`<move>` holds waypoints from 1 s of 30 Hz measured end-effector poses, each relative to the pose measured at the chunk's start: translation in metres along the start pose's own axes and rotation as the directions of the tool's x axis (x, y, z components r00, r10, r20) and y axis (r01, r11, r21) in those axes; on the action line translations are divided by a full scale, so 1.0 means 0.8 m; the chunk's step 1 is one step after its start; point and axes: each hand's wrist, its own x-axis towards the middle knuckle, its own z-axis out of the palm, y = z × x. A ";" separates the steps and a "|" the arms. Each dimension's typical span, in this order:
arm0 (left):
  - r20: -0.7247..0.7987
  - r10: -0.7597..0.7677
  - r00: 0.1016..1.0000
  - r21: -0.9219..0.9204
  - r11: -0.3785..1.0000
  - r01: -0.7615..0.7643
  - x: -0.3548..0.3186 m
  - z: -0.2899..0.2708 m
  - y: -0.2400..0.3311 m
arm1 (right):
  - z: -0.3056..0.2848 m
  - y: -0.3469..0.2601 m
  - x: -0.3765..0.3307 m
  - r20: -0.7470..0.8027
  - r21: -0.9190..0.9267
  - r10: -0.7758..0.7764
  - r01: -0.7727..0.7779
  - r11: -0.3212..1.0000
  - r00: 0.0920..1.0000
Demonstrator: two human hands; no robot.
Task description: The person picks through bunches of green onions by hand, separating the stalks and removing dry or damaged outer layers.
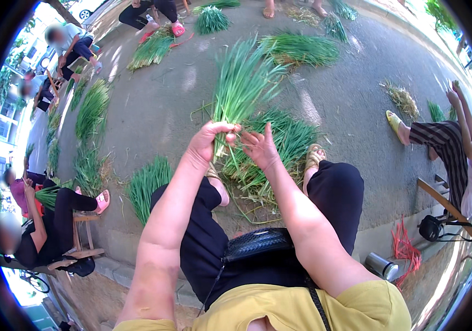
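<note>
My left hand point(212, 140) is closed around the pale lower stems of an upright bunch of chives point(241, 83), whose green leaves fan out away from me. To its right, my right hand point(261, 147) is close to the stem ends, thumb raised and fingers apart. Whether a thin strand touches those fingertips is too small to tell. Below both hands a loose pile of chives point(288, 138) lies on the pavement between my feet, with straggly yellowish stalks along its near side.
Another chive bundle point(150, 185) lies by my left leg. Ahead are more heaps of chives point(302, 48), and a long row point(91, 113) runs along the left. Seated people work on both sides. A metal flask point(381, 266) and red ties point(406, 248) lie at my right.
</note>
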 end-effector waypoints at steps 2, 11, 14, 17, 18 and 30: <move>-0.026 0.040 0.999 -0.046 0.998 -0.041 -0.006 0.006 -0.015 | 0.038 -0.011 -0.017 0.318 0.105 -0.022 -0.012 0.994 0.948; -0.042 0.076 0.996 -0.027 0.997 -0.077 -0.024 -0.002 0.000 | -0.036 -0.011 0.006 -0.165 -0.399 -0.297 0.211 0.892 0.941; -0.036 0.204 0.978 0.051 0.978 -0.202 -0.023 0.000 0.011 | -0.105 0.017 0.017 -0.384 -0.656 -0.421 0.078 0.751 0.822; -0.007 0.294 0.956 0.039 0.955 -0.293 -0.031 0.001 0.025 | -0.144 0.034 0.007 -0.500 -0.746 -0.344 -0.194 0.638 0.795; 0.005 0.315 0.949 0.072 0.947 -0.314 -0.033 0.002 0.030 | -0.151 0.038 0.007 -0.521 -0.796 -0.360 -0.288 0.533 0.774; -0.182 0.385 0.905 0.457 0.848 -0.268 -0.014 -0.006 0.035 | 0.074 -0.016 -0.069 -0.020 -0.620 0.198 -0.168 0.767 0.980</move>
